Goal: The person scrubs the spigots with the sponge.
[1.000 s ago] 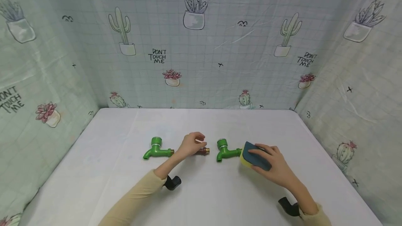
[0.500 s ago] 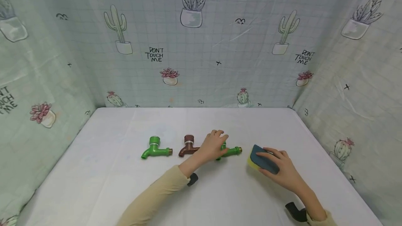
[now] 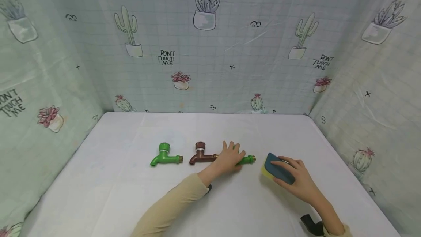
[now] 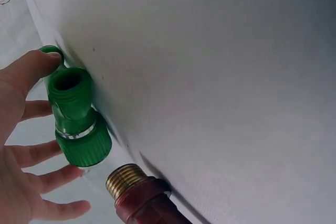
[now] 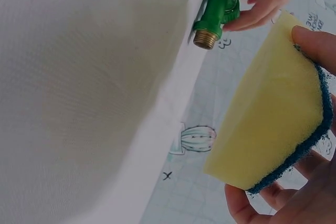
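Observation:
My left hand (image 3: 227, 158) is over the rightmost green faucet (image 3: 247, 160), its thumb and fingers to either side of the body. In the left wrist view the thumb lies on that green faucet (image 4: 73, 108), and the outer fingers are spread. The brass threaded end of the faucet (image 5: 212, 17) shows in the right wrist view. My right hand (image 3: 300, 182) grips a yellow sponge (image 5: 268, 114) with a dark blue scouring side, held up from the table to the right of the faucets.
A brown faucet (image 3: 201, 157) lies just left of my left hand, and another green faucet (image 3: 166, 159) farther left. All three lie in a row across the white table (image 3: 125, 200). Patterned cactus cloth (image 3: 210, 46) hangs behind and at both sides.
My left hand has moved right from over the brown faucet and come down on the rightmost green one. The sponge in my right hand has drawn away to the right from that faucet's end.

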The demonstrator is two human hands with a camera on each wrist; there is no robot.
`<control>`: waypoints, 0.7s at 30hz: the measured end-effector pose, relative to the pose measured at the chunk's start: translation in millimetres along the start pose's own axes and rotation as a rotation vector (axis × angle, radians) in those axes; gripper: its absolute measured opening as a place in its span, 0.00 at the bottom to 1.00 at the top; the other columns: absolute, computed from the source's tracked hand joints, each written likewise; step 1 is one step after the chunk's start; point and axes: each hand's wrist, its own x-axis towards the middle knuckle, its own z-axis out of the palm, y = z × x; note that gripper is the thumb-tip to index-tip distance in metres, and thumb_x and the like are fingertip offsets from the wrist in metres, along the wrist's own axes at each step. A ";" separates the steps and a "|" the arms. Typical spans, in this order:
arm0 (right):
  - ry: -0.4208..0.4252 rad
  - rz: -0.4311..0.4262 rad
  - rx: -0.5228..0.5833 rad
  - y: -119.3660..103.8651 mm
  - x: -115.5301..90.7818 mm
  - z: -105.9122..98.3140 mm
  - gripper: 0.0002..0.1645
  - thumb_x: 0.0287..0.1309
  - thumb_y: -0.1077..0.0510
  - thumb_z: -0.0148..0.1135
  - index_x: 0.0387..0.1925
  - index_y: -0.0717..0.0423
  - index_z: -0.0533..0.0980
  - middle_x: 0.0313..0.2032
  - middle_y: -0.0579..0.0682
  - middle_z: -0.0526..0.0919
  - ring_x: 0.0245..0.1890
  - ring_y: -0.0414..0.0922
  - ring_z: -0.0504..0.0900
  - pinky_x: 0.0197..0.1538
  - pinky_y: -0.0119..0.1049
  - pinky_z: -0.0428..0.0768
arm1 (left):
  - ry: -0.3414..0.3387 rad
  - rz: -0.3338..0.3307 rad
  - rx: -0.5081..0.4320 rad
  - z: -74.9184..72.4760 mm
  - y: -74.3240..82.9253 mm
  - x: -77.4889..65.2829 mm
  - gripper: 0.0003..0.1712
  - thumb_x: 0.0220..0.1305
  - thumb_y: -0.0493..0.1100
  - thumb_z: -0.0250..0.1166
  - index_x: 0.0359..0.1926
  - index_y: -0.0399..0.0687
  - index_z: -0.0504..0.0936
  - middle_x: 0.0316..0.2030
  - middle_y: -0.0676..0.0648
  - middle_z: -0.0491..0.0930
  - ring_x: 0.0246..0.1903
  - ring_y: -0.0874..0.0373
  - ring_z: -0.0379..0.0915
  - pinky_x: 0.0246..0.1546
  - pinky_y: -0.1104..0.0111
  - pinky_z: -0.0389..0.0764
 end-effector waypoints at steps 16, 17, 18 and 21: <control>-0.017 0.024 0.003 -1.8 1.2 1.0 0.29 0.38 0.51 0.71 0.48 0.38 0.74 0.54 0.53 0.71 0.42 0.43 0.63 0.38 0.42 0.67 | -0.018 0.067 0.050 -1.7 -8.5 2.9 0.24 0.52 0.64 0.58 0.46 0.57 0.72 0.42 0.47 0.73 0.44 0.52 0.65 0.49 0.51 0.70; -0.016 0.022 0.005 -1.8 1.2 1.2 0.29 0.38 0.51 0.71 0.48 0.38 0.74 0.54 0.53 0.71 0.42 0.42 0.63 0.38 0.42 0.67 | -0.012 0.066 0.055 -2.2 -8.7 2.7 0.25 0.52 0.65 0.58 0.46 0.57 0.72 0.42 0.47 0.73 0.45 0.52 0.65 0.49 0.51 0.70; -0.014 0.020 0.006 -1.7 1.4 1.5 0.29 0.38 0.51 0.71 0.48 0.38 0.74 0.54 0.54 0.71 0.42 0.42 0.63 0.37 0.42 0.67 | -0.002 0.065 0.060 -2.9 -8.9 2.3 0.26 0.52 0.65 0.58 0.47 0.58 0.72 0.43 0.47 0.73 0.46 0.52 0.65 0.49 0.52 0.70; -0.007 0.012 0.007 -1.9 2.1 1.8 0.29 0.38 0.51 0.71 0.48 0.38 0.74 0.54 0.54 0.71 0.42 0.42 0.63 0.37 0.42 0.67 | 0.053 0.061 0.047 -7.3 -10.3 -0.4 0.30 0.49 0.65 0.61 0.50 0.56 0.70 0.45 0.47 0.72 0.47 0.51 0.64 0.49 0.52 0.69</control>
